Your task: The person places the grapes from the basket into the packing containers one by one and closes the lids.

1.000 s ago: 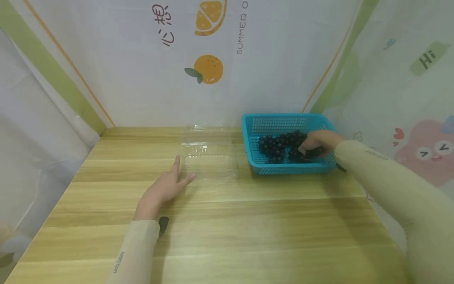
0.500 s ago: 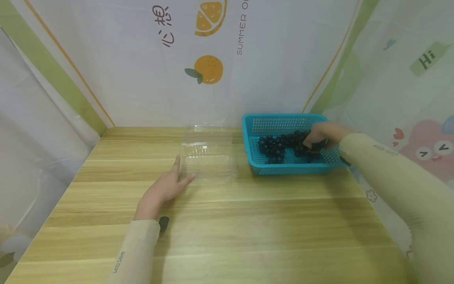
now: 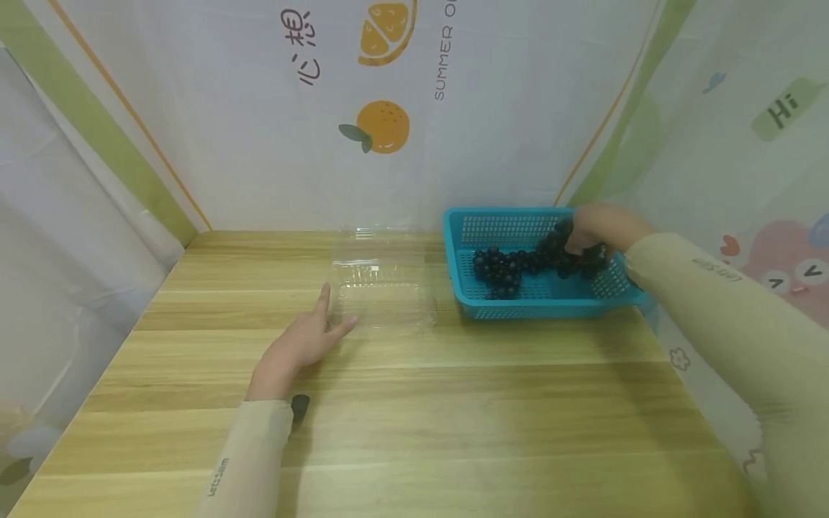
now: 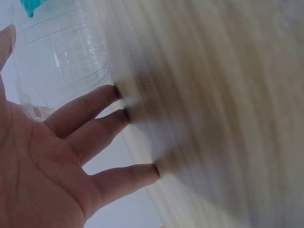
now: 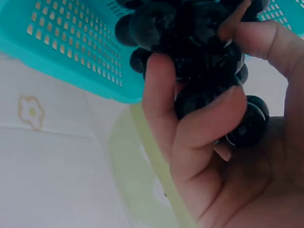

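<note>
My right hand point(image 3: 597, 226) is over the right part of a blue plastic basket point(image 3: 518, 308). In the right wrist view its fingers and thumb curl round a bunch of dark grapes point(image 5: 204, 61), with the brown stem near the thumb. Another bunch of dark grapes point(image 3: 497, 272) lies in the basket's left part. My left hand point(image 3: 299, 350) rests at the left side of a clear plastic clamshell box point(image 3: 378, 306), its fingers spread. In the left wrist view the fingertips touch the wooden surface beside the box wall point(image 4: 61, 57).
The wooden table point(image 3: 414, 417) carries the box and the basket near its back edge. A white printed curtain point(image 3: 505, 108) hangs directly behind, and another printed sheet point(image 3: 725, 165) is close on the right.
My right hand has risen and shifted to the right within the basket, bringing the grape bunch with it. The left hand and the clear box stay in place.
</note>
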A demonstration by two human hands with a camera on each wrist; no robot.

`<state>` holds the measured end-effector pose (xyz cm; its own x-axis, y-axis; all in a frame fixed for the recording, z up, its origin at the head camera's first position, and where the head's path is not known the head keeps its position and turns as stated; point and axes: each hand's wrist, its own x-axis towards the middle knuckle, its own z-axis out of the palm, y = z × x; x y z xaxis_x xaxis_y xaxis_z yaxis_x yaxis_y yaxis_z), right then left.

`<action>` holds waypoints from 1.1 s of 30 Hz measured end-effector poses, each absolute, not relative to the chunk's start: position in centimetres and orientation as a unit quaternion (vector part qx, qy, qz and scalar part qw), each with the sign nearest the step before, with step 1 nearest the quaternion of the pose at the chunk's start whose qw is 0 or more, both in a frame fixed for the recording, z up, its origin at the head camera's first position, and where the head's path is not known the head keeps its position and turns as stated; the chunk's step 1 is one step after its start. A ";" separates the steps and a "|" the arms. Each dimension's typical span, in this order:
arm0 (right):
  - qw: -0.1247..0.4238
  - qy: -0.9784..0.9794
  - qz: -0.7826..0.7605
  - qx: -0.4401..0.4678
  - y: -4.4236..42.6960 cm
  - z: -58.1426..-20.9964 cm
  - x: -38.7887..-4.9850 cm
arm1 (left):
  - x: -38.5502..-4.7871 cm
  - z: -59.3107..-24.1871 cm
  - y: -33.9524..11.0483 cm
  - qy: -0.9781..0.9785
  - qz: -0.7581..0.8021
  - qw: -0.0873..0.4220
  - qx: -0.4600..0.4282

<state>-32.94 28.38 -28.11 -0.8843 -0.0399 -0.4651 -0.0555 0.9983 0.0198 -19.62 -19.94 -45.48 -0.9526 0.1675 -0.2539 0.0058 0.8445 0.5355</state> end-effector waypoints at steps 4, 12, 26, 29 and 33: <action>0.199 0.979 0.013 -0.033 28.1 -26.9 -32.4 | -19.6 -45.5 -19.9 0.949 0.274 0.146 0.045; 0.152 0.988 -0.006 -0.030 28.2 -25.1 -31.8 | -19.3 -45.4 -19.8 0.949 0.278 0.145 0.042; 0.116 0.992 0.013 -0.047 27.2 -22.5 -30.8 | -19.3 -45.4 -19.7 0.949 0.278 0.144 0.045; 0.094 0.994 0.003 -0.055 26.9 -21.7 -30.5 | -19.3 -45.4 -19.7 0.948 0.279 0.144 0.045; 0.078 0.996 -0.015 -0.051 26.2 -20.4 -30.1 | -19.3 -45.4 -19.7 0.949 0.278 0.142 0.045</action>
